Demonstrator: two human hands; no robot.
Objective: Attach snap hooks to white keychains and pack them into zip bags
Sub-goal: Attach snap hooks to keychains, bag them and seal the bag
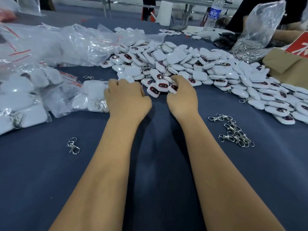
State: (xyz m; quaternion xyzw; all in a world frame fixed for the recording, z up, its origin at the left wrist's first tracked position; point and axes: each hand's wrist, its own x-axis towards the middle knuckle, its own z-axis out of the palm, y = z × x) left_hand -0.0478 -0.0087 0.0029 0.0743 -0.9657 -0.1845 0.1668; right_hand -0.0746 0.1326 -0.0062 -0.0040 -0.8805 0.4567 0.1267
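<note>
A counter (158,164) covered in dark blue cloth fills the frame. Across the upper middle and right lies a large heap of white keychains (191,64), many showing a dark red oval face. On the left, from the upper left corner down to the middle left edge, sit clear zip bags (55,42) with red seal strips, several already filled with keychains. At the upper right stands a clear plastic sack of snap hooks (256,34), beside a brown cardboard box (286,65) and a water bottle (214,14). Two bare forearms reach up from the bottom edge to the centre. The left hand (126,99) rests knuckles-up on a filled zip bag (90,97), its fingers curled down over the bag's edge. The right hand (181,97) has its fingers curled into the near edge of the heap; whether it pinches a keychain cannot be told. A small cluster of loose snap hooks (233,130) lies at right of centre, and a single snap hook (73,145) lies at lower left.
</note>
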